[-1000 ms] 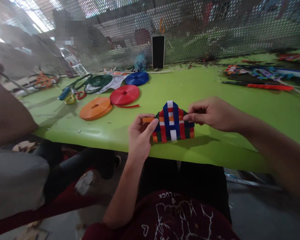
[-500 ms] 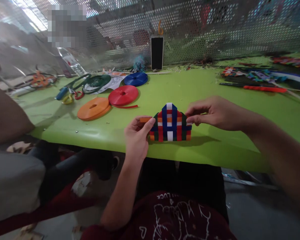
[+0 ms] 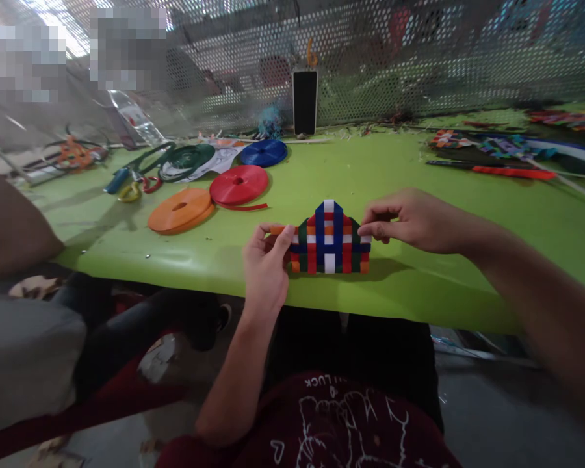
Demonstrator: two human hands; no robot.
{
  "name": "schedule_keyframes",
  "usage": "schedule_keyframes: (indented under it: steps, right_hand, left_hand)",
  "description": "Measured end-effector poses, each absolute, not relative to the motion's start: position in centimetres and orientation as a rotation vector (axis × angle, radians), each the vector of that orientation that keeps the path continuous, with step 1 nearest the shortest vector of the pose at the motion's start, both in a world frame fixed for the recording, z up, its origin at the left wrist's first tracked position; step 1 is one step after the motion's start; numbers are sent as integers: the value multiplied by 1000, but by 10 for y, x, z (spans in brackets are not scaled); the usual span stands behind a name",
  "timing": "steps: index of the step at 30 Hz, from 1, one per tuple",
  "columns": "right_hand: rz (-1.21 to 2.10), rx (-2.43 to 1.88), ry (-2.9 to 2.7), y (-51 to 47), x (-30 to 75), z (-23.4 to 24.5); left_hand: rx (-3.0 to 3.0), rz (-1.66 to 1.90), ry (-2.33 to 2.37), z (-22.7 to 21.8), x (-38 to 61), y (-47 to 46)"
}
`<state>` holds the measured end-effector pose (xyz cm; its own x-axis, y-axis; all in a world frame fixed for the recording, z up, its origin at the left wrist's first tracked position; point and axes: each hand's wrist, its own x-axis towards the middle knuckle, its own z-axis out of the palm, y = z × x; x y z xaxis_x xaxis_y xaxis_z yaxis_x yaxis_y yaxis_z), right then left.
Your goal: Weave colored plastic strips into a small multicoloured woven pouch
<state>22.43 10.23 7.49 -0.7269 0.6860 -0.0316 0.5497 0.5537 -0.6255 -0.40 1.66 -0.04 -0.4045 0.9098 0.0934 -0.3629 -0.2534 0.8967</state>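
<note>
A woven ribbon piece [image 3: 329, 240] in blue, white, red, green and orange is held up above the table's front part, its top stepped to a point. My left hand [image 3: 268, 263] pinches its left edge, thumb in front; an orange strip end sticks out there between thumb and fingers. At the right edge my right hand [image 3: 394, 221] is closed, thumb and fingertips pinching the woven piece near a white strip end. Beyond it lie a red ribbon roll [image 3: 238, 184], an orange ribbon roll [image 3: 180, 209] and a blue ribbon roll [image 3: 264, 153].
A green ribbon roll [image 3: 188, 161] rests on paper beside scissors [image 3: 129, 190]. A phone-like dark panel [image 3: 305, 103] leans on the perforated screen. Woven pieces and a red pen-like tool [image 3: 514, 172] lie at right. Another person's arm [image 3: 14, 214] is at the left.
My right thumb and fingertips have shifted slightly left onto the piece's right edge. My left thumb has moved a little up and left. The view has shifted slightly.
</note>
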Motion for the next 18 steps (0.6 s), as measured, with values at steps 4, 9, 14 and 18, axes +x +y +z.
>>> schedule_keyframes:
  steps: [4, 9, 14, 18]
  right_hand:
    - [956, -1058, -2538, 102, 224, 73]
    - [972, -1049, -2470, 100, 223, 74]
    - [950, -1066, -2453, 100, 223, 74]
    - [913, -1038, -2460, 100, 229, 77]
  left_hand:
    - [802, 1821, 1049, 1, -2, 17]
    - [816, 1849, 992, 2, -2, 17]
    - [773, 1812, 964, 0, -6, 18]
    - [745, 1844, 909, -2, -7, 19]
